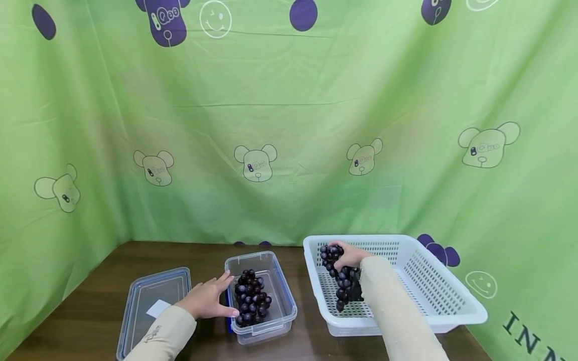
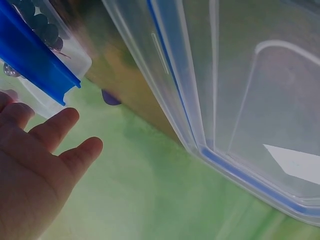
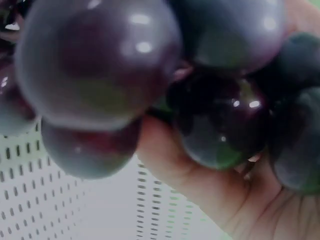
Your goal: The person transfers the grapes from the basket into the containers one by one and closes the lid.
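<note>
My right hand (image 1: 349,254) grips a bunch of dark grapes (image 1: 344,286) over the left part of a white slotted basket (image 1: 456,296). In the right wrist view the grapes (image 3: 100,60) fill the upper part, with the thumb and palm (image 3: 235,200) behind them. My left hand (image 1: 208,298) is at the left side of a clear plastic container (image 1: 282,296), its fingers spread along the rim. Another bunch of dark grapes (image 1: 252,301) lies inside that container. The left wrist view shows the left fingers (image 2: 82,155) extended beside the container's blue side clip (image 2: 35,55).
To the left lies the clear lid (image 1: 153,286) with a blue seal and a white label (image 1: 158,308). All stand on a dark brown wooden table (image 1: 203,255). A green patterned cloth (image 1: 289,200) hangs close behind the table and along its sides.
</note>
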A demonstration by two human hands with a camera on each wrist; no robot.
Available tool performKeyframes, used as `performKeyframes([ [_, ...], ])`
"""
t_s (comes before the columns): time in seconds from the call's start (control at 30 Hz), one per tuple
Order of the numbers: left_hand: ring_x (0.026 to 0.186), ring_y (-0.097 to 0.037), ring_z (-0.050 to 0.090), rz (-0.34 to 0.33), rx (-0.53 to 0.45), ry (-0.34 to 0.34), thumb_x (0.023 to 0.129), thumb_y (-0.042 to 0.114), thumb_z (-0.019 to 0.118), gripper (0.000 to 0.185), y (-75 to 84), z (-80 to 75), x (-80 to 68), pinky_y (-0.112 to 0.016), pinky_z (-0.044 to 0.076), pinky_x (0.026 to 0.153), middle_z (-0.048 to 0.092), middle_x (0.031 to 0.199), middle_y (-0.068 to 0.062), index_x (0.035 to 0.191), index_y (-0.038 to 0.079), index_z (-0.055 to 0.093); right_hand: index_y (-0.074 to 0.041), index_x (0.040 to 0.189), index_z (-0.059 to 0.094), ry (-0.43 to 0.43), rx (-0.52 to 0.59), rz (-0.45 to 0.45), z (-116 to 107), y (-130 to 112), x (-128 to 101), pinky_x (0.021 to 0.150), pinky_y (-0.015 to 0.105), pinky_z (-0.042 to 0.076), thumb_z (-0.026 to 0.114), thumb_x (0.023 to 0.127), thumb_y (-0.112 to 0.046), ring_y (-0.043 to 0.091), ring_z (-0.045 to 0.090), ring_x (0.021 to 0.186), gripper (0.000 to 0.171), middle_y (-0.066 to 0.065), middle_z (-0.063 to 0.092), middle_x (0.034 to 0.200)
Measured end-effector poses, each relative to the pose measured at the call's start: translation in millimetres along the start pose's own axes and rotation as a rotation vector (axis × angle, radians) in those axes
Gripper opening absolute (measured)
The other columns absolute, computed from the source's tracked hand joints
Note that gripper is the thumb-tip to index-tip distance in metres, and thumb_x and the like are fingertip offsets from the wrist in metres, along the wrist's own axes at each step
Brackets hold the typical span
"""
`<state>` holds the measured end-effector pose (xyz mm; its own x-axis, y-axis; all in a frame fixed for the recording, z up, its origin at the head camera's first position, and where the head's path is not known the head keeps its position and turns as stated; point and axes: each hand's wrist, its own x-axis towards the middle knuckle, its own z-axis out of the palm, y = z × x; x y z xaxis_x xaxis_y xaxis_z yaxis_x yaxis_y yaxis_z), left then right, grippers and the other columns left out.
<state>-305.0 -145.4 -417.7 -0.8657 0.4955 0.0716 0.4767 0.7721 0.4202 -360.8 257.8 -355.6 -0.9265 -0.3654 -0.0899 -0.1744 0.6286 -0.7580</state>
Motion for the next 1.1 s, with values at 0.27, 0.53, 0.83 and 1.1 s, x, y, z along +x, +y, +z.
performKeyframes([
  [0.27,0.124,-0.053,0.041,0.027,-0.008,0.006,0.074,0.048,0.076,0.091,-2.0,-1.2,-2.0,-0.067,0.032,0.097,0.034,0.147,-0.028,0.139,-0.008,0.044,-0.002,0.137,0.032,0.019,0.201,0.117,0.8,-14.7,-3.2,0.071,0.05,0.055,0.058,0.067,0.005,0.037,0.058,0.089,0.075,0.034,0.037,0.125],
  [0.53,0.122,-0.053,0.044,0.053,-0.01,0.002,0.075,0.048,0.075,0.091,-1.6,1.0,-0.5,-0.066,0.034,0.095,0.033,0.146,-0.029,0.138,-0.009,0.043,-0.008,0.143,0.026,0.032,0.389,0.159,2.0,-10.4,-11.2,0.061,0.043,0.056,0.056,0.069,0.006,0.031,0.06,0.079,0.081,0.03,0.039,0.126],
  [0.83,0.12,-0.051,0.046,0.061,-0.024,-0.001,0.076,0.047,0.076,0.091,-4.6,5.6,-0.7,-0.063,0.037,0.095,0.033,0.146,-0.03,0.139,-0.009,0.042,-0.007,0.147,0.018,-0.01,0.52,0.067,-2.9,-8.9,-28.4,0.064,0.038,0.057,0.054,0.071,0.008,0.026,0.062,0.082,0.085,0.029,0.041,0.129],
  [1.1,0.122,-0.05,0.045,0.052,-0.059,-0.009,0.076,0.049,0.075,0.093,-5.2,3.7,0.8,-0.063,0.037,0.096,0.03,0.148,-0.029,0.14,-0.009,0.041,-0.008,0.146,0.017,0.006,0.562,0.021,-3.3,-19.6,-22.0,0.066,0.039,0.057,0.053,0.072,0.009,0.026,0.061,0.082,0.084,0.032,0.035,0.132],
])
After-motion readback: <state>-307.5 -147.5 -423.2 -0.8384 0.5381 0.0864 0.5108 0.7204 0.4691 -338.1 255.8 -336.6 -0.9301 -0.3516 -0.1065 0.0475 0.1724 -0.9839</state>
